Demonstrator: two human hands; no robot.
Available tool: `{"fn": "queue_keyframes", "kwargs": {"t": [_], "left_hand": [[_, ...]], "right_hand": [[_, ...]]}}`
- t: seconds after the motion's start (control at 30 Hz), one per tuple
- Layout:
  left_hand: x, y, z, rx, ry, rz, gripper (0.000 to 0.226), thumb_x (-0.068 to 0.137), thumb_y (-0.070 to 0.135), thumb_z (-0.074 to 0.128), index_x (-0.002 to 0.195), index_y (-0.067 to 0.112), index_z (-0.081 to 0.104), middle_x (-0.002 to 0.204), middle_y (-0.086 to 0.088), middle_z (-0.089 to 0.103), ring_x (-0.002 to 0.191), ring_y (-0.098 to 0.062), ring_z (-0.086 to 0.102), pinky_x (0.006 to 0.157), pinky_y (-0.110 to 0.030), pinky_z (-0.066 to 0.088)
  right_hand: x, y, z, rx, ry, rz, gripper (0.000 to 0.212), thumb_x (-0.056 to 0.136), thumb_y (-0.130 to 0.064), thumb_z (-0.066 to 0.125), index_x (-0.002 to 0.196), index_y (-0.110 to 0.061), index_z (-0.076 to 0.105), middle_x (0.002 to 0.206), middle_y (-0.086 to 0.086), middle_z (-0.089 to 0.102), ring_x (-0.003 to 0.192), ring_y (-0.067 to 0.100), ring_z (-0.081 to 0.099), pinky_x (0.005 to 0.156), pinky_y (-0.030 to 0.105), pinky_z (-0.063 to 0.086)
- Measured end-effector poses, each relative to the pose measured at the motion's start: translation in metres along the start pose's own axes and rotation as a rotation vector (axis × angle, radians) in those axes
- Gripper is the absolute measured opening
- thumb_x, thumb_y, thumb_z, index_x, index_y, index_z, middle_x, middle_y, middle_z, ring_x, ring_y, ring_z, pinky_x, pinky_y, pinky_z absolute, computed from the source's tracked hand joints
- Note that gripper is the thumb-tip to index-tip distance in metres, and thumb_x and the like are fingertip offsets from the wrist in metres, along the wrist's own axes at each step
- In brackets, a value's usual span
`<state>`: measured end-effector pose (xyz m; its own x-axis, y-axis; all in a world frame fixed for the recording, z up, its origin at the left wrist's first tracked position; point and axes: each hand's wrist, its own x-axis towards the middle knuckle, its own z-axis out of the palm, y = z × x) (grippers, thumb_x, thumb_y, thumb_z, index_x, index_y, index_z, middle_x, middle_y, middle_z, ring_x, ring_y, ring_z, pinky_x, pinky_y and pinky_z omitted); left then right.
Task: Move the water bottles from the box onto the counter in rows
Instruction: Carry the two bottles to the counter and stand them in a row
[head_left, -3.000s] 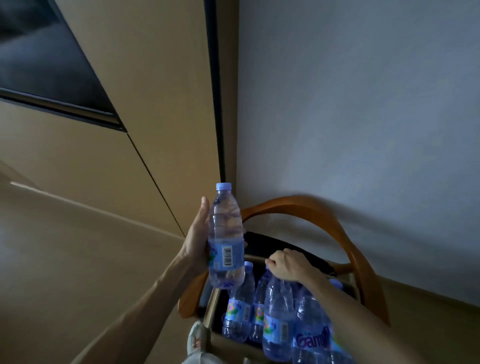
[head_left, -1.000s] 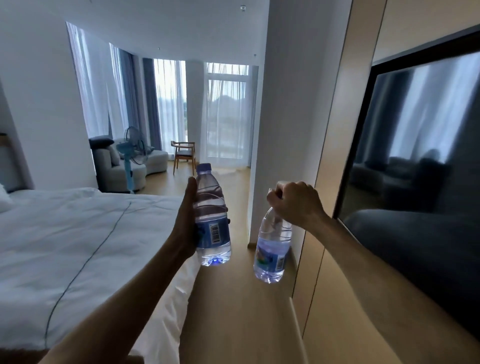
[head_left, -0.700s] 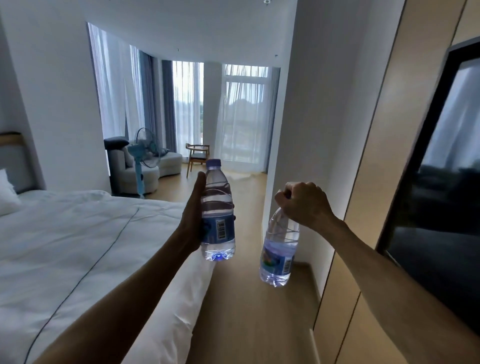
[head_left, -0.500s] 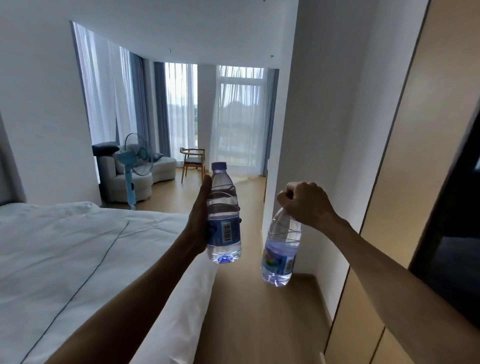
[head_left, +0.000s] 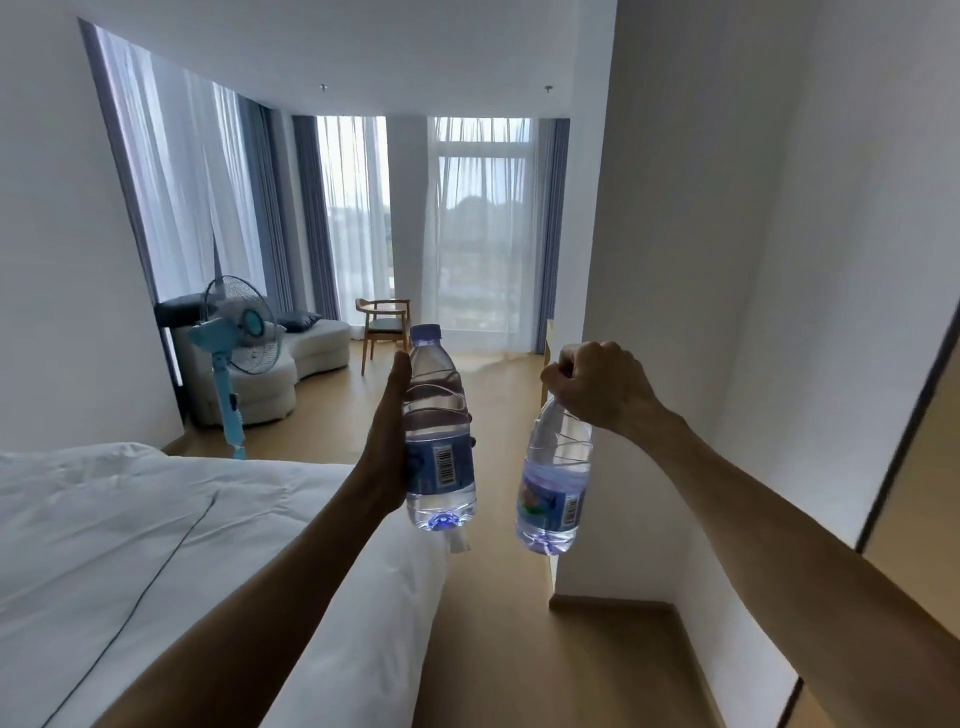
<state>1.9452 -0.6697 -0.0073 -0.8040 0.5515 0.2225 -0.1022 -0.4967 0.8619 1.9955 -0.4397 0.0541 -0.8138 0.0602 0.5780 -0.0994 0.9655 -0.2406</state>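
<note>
My left hand (head_left: 387, 441) grips a clear water bottle (head_left: 439, 415) round its middle; the bottle is upright, with a pale blue cap and a blue label with a barcode. My right hand (head_left: 597, 387) holds a second water bottle (head_left: 553, 488) by its top, fingers curled over the cap, so the bottle hangs below the fist, slightly tilted. Both bottles are in the air in front of me, side by side, a short gap apart. Neither the box nor the counter is in view.
A bed with white bedding (head_left: 130, 545) fills the lower left. A white wall corner (head_left: 649, 312) stands close on the right, with wood panels (head_left: 909, 519) beyond it. A wood-floor passage (head_left: 493, 639) runs ahead between them toward a fan (head_left: 234, 343), sofa, chair (head_left: 384, 327) and curtained windows.
I have turned from the box on the chair to face down the room, a bottle in each hand. Over the last second the view swung left; the dark screen on the right left the frame.
</note>
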Motion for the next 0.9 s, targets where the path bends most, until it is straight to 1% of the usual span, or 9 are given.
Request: {"fn": "queue_keyframes", "kwargs": {"t": [0.1, 0.27, 0.33, 0.5, 0.57, 0.67, 0.73, 0.8, 0.9], "left_hand": [[0.066, -0.005, -0.019, 0.015, 0.041, 0.014, 0.064, 0.086, 0.066, 0.035, 0.099, 0.01, 0.064, 0.078, -0.009, 0.071, 0.067, -0.022, 0.07, 0.07, -0.038, 0.059], [0.171, -0.007, -0.046, 0.035, 0.145, 0.065, 0.063, 0.084, 0.065, 0.038, 0.084, 0.017, 0.078, 0.079, -0.009, 0.072, 0.067, -0.023, 0.071, 0.066, -0.038, 0.062], [0.208, -0.009, -0.06, 0.025, 0.171, 0.058, 0.065, 0.087, 0.066, 0.036, 0.085, 0.015, 0.076, 0.078, -0.009, 0.072, 0.067, -0.023, 0.071, 0.066, -0.038, 0.062], [0.292, -0.017, -0.108, 0.009, 0.223, 0.036, 0.067, 0.091, 0.065, 0.031, 0.086, 0.014, 0.075, 0.077, -0.009, 0.071, 0.065, -0.023, 0.071, 0.066, -0.037, 0.061], [0.327, -0.021, -0.132, 0.015, 0.232, 0.039, 0.068, 0.091, 0.065, 0.031, 0.084, 0.015, 0.076, 0.076, -0.009, 0.071, 0.065, -0.022, 0.071, 0.066, -0.037, 0.061], [0.384, -0.025, -0.171, 0.027, 0.248, 0.045, 0.065, 0.091, 0.065, 0.032, 0.091, 0.013, 0.071, 0.077, -0.008, 0.072, 0.065, -0.022, 0.071, 0.067, -0.036, 0.061], [0.426, -0.027, -0.199, 0.039, 0.246, 0.061, 0.066, 0.091, 0.065, 0.032, 0.087, 0.015, 0.075, 0.077, -0.008, 0.072, 0.065, -0.023, 0.071, 0.066, -0.036, 0.061], [0.468, -0.027, -0.225, 0.037, 0.238, 0.061, 0.066, 0.091, 0.065, 0.032, 0.085, 0.016, 0.076, 0.078, -0.009, 0.072, 0.065, -0.024, 0.071, 0.065, -0.035, 0.061], [0.534, -0.025, -0.264, 0.047, 0.241, 0.049, 0.064, 0.091, 0.065, 0.034, 0.092, 0.012, 0.069, 0.078, -0.011, 0.071, 0.063, -0.025, 0.07, 0.064, -0.036, 0.061]], "right_hand": [[0.06, 0.031, 0.032, 0.041, -0.003, -0.035, 0.033, 0.09, -0.03, 0.053, 0.059, -0.021, 0.051, 0.051, -0.004, 0.051, 0.048, 0.01, 0.048, 0.055, 0.02, 0.035], [0.158, 0.078, 0.081, 0.069, -0.027, -0.082, 0.029, 0.093, -0.029, 0.054, 0.069, -0.014, 0.059, 0.058, 0.001, 0.059, 0.05, 0.011, 0.052, 0.053, 0.017, 0.035], [0.193, 0.095, 0.103, 0.086, -0.019, -0.092, 0.029, 0.093, -0.029, 0.054, 0.07, -0.012, 0.06, 0.058, 0.002, 0.059, 0.05, 0.009, 0.051, 0.053, 0.016, 0.033], [0.272, 0.129, 0.163, 0.124, -0.042, -0.109, 0.029, 0.094, -0.029, 0.055, 0.068, -0.015, 0.055, 0.052, -0.005, 0.049, 0.048, 0.008, 0.047, 0.055, 0.017, 0.033], [0.305, 0.141, 0.189, 0.133, -0.049, -0.12, 0.029, 0.094, -0.028, 0.056, 0.068, -0.015, 0.055, 0.052, -0.005, 0.048, 0.048, 0.008, 0.047, 0.054, 0.016, 0.033], [0.355, 0.158, 0.233, 0.126, -0.046, -0.128, 0.029, 0.093, -0.028, 0.056, 0.068, -0.014, 0.056, 0.052, -0.005, 0.049, 0.048, 0.008, 0.047, 0.052, 0.016, 0.03], [0.391, 0.169, 0.264, 0.121, -0.044, -0.132, 0.028, 0.092, -0.027, 0.056, 0.068, -0.014, 0.057, 0.051, -0.006, 0.049, 0.048, 0.008, 0.047, 0.051, 0.018, 0.029], [0.428, 0.177, 0.294, 0.134, -0.061, -0.133, 0.027, 0.092, -0.026, 0.056, 0.069, -0.012, 0.06, 0.051, -0.006, 0.049, 0.047, 0.009, 0.047, 0.051, 0.018, 0.031], [0.489, 0.19, 0.334, 0.154, -0.075, -0.13, 0.027, 0.092, -0.024, 0.055, 0.071, -0.009, 0.063, 0.05, -0.006, 0.05, 0.045, 0.011, 0.048, 0.053, 0.02, 0.036]]}}
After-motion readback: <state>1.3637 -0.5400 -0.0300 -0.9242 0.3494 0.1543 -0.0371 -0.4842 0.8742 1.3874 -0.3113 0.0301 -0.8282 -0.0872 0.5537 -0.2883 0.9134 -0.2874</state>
